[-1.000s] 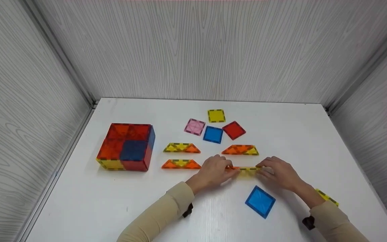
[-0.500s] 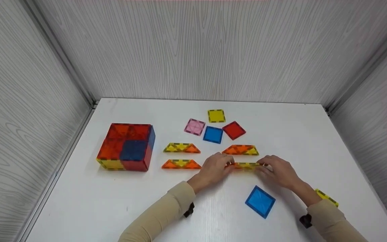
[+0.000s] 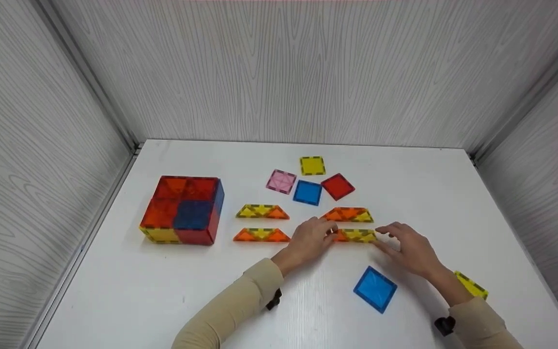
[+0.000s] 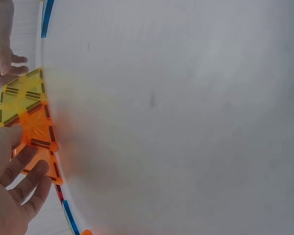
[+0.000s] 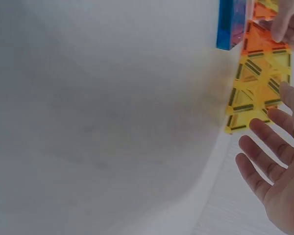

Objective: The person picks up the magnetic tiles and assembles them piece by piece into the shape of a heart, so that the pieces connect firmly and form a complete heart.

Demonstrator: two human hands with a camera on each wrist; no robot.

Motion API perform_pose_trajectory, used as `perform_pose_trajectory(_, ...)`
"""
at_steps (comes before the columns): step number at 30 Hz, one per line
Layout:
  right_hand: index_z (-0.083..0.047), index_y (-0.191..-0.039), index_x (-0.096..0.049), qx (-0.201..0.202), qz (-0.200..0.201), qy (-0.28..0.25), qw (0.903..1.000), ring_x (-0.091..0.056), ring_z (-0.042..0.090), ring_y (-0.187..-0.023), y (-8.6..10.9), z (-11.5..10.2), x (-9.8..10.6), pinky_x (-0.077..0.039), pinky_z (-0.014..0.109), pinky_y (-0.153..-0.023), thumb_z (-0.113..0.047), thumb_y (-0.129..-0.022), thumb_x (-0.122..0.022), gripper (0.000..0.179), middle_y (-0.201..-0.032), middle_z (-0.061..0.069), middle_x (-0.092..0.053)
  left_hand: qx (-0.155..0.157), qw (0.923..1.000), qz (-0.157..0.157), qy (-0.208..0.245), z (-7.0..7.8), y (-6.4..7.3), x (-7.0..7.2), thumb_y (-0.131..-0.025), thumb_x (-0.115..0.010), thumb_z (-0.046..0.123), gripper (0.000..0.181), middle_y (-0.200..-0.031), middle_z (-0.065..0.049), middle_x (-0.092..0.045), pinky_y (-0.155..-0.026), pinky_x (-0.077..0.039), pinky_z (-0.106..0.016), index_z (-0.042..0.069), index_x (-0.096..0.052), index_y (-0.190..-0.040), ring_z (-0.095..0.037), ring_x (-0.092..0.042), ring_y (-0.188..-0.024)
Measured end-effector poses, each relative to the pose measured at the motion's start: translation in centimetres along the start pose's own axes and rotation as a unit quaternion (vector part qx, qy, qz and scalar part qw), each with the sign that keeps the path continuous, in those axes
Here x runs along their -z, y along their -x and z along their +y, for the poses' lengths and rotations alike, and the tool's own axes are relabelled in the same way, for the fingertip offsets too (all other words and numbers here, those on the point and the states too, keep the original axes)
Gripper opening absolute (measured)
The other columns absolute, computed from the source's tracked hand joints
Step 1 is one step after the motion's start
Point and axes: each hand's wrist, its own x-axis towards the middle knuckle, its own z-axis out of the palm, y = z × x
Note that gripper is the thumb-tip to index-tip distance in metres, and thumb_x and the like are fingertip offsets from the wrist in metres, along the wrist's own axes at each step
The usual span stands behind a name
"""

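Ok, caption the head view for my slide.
Left hand at one end of an orange-and-yellow tile strip, right hand open at the other.

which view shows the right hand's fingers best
The right wrist view: the right hand shows its fingers large and spread there, though the frame edge cuts it. The head view shows them small, from above; the left wrist view, only partly, at upper left.

Block (image 3: 162,213) at left — four strips (image 3: 262,235) right, four squares (image 3: 307,193) behind those.

Evenly lit tabletop (image 3: 119,295), soft shadows, greyish wrist views.
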Motion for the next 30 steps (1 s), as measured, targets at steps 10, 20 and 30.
perform_pose_trajectory(10,-0.011,-0.138,-0.066,-0.041,0.024,0.045,0.9979,-0.063,0.040,-0.122,6.4,2.6,3.5,-0.058,0.064,-0.093,-0.045,-0.095,-0.078,0.057,-0.133,0.015,-0.067,0.002,0.9997,0.002,0.025,-0.3,0.0,0.1,-0.106,-0.065,0.029,0.018,-0.110,0.005,-0.074,-0.089,-0.055,-0.023,0.023,-0.073,-0.121,-0.013,-0.061,-0.097)
perform_pose_trajectory(20,-0.004,-0.144,-0.058,-0.134,-0.046,0.080,0.9867,-0.062,0.040,-0.107,12.0,6.6,5.3,-0.058,0.059,-0.076,-0.065,-0.083,-0.081,0.089,-0.136,0.029,-0.061,0.005,0.9997,0.007,0.024,-0.2,0.1,0.2,-0.106,-0.065,0.030,0.017,-0.110,0.005,-0.076,-0.091,-0.057,-0.025,0.023,-0.073,-0.120,-0.014,-0.064,-0.099)
perform_pose_trajectory(30,0.005,-0.144,-0.056,-0.171,-0.100,0.100,0.9750,-0.059,0.038,-0.101,12.9,8.1,5.7,-0.058,0.057,-0.078,-0.074,-0.077,-0.080,0.107,-0.132,0.034,-0.058,0.006,0.9996,0.007,0.027,-0.1,0.0,0.0,-0.106,-0.064,0.030,0.020,-0.110,0.005,-0.076,-0.093,-0.057,-0.025,0.022,-0.073,-0.122,-0.014,-0.064,-0.100)
